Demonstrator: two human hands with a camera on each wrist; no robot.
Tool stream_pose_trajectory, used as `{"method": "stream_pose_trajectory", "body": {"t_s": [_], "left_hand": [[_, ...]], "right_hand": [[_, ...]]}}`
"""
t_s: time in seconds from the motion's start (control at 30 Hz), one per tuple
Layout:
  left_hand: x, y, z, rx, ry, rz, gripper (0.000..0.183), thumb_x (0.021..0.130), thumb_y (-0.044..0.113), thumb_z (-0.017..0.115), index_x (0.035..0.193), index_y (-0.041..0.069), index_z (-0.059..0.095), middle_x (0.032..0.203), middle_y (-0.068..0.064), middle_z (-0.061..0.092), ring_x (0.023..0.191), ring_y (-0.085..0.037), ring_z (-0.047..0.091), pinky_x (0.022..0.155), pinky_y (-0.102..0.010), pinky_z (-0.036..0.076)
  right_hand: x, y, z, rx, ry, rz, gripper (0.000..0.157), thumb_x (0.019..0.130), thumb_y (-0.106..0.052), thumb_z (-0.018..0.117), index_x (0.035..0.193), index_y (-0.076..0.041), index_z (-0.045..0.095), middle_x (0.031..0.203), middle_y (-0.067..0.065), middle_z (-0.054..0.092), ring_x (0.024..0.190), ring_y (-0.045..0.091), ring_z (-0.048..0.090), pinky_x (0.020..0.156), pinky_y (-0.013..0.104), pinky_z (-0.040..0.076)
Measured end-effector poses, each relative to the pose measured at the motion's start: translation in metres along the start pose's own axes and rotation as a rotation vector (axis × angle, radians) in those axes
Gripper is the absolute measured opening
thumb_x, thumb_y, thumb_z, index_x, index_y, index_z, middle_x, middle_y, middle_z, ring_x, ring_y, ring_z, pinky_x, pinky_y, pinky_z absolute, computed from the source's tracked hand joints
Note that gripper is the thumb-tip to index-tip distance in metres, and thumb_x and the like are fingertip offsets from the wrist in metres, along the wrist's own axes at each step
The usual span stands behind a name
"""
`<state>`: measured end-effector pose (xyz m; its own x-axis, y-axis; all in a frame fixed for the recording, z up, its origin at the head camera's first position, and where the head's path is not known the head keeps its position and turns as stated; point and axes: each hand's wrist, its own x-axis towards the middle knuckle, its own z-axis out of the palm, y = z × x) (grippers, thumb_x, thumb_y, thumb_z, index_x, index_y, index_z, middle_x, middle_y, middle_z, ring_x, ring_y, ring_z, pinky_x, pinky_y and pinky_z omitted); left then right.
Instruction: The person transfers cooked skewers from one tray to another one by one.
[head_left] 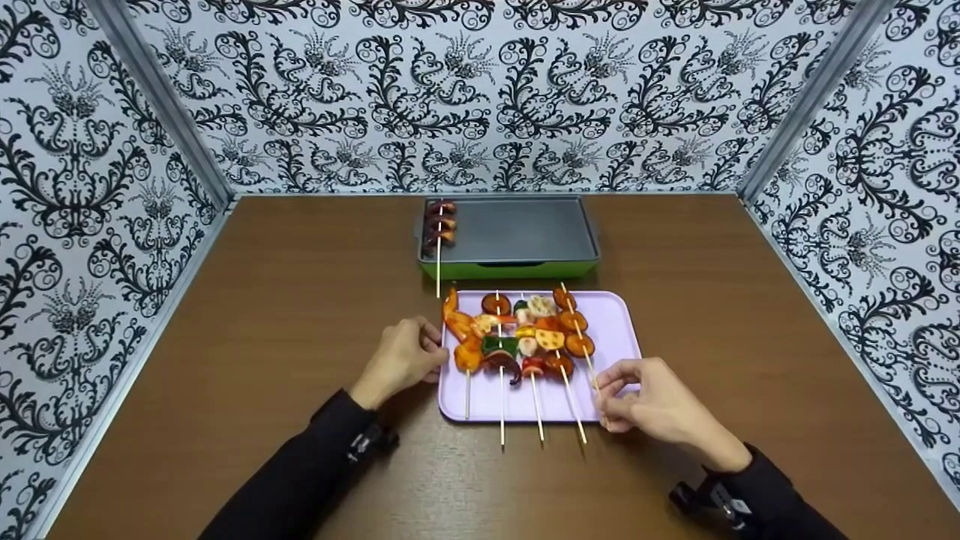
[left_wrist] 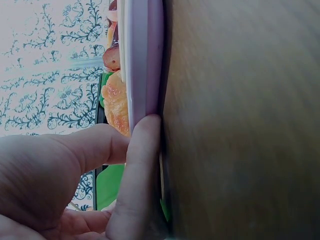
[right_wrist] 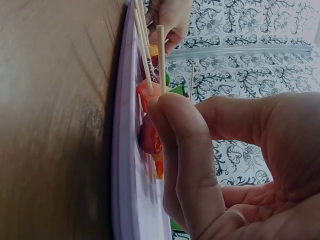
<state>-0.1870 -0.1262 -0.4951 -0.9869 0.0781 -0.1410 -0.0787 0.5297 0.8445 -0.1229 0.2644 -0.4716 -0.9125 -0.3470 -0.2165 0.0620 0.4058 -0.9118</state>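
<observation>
A lilac tray (head_left: pixel 619 322) lies on the table, bearing several skewers of food. My left hand (head_left: pixel 401 356) pinches the tray's left rim; in the left wrist view its fingers (left_wrist: pixel 142 145) are right at that edge. At the tray's right side, my right hand (head_left: pixel 652 397) pinches the lower stick of a skewer with round brown slices (head_left: pixel 574 322). The stick's bare end (right_wrist: pixel 161 55) pokes out past the fingertips in the right wrist view. Nearest my left hand is a skewer with orange-brown pieces (head_left: pixel 469 352). Between them lie skewers of mixed vegetables and meat (head_left: pixel 501 345).
Behind the tray stands a green grill box (head_left: pixel 517 270) with a grey top plate (head_left: pixel 517 225). One skewer with dark pieces (head_left: pixel 441 225) lies on the plate's left end, its stick overhanging the front. Patterned panels (head_left: pixel 480 97) enclose the brown table (head_left: pixel 300 262).
</observation>
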Motion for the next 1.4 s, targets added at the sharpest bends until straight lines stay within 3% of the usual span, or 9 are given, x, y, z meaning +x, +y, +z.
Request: {"method": "stream_pose_trajectory", "body": {"t_s": [0.73,0.93,1.4], "left_hand": [[-0.001,0.000,0.000,0.001,0.002,0.001,0.016,0.094,-0.003,0.080,0.108,0.000,0.074,0.087,-0.009,0.075,0.064,-0.017,0.080,0.057,-0.031,0.075],[0.000,0.000,0.001,-0.001,-0.004,0.001,0.015,0.094,-0.002,0.080,0.107,0.001,0.073,0.086,-0.009,0.074,0.064,-0.016,0.078,0.058,-0.031,0.075],[-0.001,0.001,0.000,0.002,0.004,-0.008,0.016,0.095,-0.002,0.081,0.108,0.001,0.073,0.087,-0.009,0.075,0.064,-0.017,0.079,0.058,-0.031,0.075]], "right_hand": [[-0.001,0.013,-0.004,0.047,-0.069,0.069,0.030,0.102,-0.002,0.081,0.123,0.016,0.072,0.097,0.012,0.076,0.077,0.018,0.083,0.069,0.031,0.078],[0.000,0.015,-0.006,0.003,-0.047,0.062,0.025,0.108,-0.012,0.083,0.119,0.010,0.078,0.094,0.010,0.080,0.071,0.013,0.080,0.065,0.029,0.076],[-0.001,0.012,-0.009,-0.042,-0.042,0.085,0.019,0.107,-0.011,0.083,0.111,0.008,0.080,0.087,0.007,0.079,0.064,0.011,0.077,0.061,0.027,0.074]]}}
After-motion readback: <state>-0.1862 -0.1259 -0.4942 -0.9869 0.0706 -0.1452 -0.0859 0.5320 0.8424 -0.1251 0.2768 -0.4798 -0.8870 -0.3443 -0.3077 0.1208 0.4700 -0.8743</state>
